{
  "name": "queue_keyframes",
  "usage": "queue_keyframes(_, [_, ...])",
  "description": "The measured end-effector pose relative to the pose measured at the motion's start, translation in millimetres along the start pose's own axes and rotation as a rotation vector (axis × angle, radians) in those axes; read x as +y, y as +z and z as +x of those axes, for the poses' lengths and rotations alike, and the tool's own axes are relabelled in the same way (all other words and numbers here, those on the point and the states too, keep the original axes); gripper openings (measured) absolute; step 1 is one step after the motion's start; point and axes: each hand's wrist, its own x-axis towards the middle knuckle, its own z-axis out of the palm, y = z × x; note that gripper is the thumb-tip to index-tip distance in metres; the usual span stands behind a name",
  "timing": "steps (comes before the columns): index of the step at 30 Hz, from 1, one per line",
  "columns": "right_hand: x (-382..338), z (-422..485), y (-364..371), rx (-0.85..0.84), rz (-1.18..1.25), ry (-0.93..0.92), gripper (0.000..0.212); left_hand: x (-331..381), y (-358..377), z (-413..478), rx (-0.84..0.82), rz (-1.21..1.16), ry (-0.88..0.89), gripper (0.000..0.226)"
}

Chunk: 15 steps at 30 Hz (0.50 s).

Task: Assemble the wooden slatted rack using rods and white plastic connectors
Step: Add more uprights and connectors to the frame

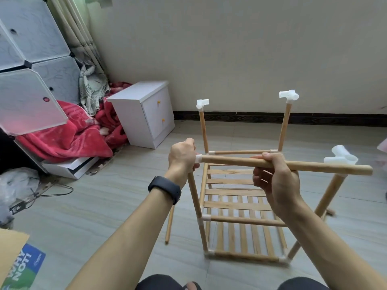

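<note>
Grey tiled floor (104,206) carries the work; the person's knees show at the near edge. A loose wooden dowel (169,225) lies on the floor near left.

Both forearms reach forward. Left hand (182,158): fingers curled tight round the top of the near left upright, steadying it. Right hand (276,178): fingers wrapped over a long round wooden rod (230,161), held about level.

The rod's left end sits at the white plastic collar connector (198,158) beside the left hand. Its right end hangs free, crossing just in front of the white plastic corner connector (340,156) on the near right upright.

The pale wooden slatted rack (234,203) stands beyond, with two shelves in and four uprights up.

Judged step: fitting the near top rail. The next move calls for seating the left end fully, then lining the free end up with the right socket.

Far left: a white two-drawer cabinet (144,114).
</note>
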Motion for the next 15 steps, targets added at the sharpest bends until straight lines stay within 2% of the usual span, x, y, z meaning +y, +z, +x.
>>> queue_keyframes(6, [2,14,4,-0.07,0.027,0.052,0.03,0,-4,-2,-0.105,-0.09,-0.042,0.037])
queue_keyframes(10, [7,19,16,-0.083,0.069,0.114,0.024,1,-2,-4,-0.065,-0.165,-0.078,0.035])
queue_keyframes(15, [8,21,24,-0.133,0.074,0.192,0.021,-6,-12,8,-0.065,-0.106,-0.051,0.032])
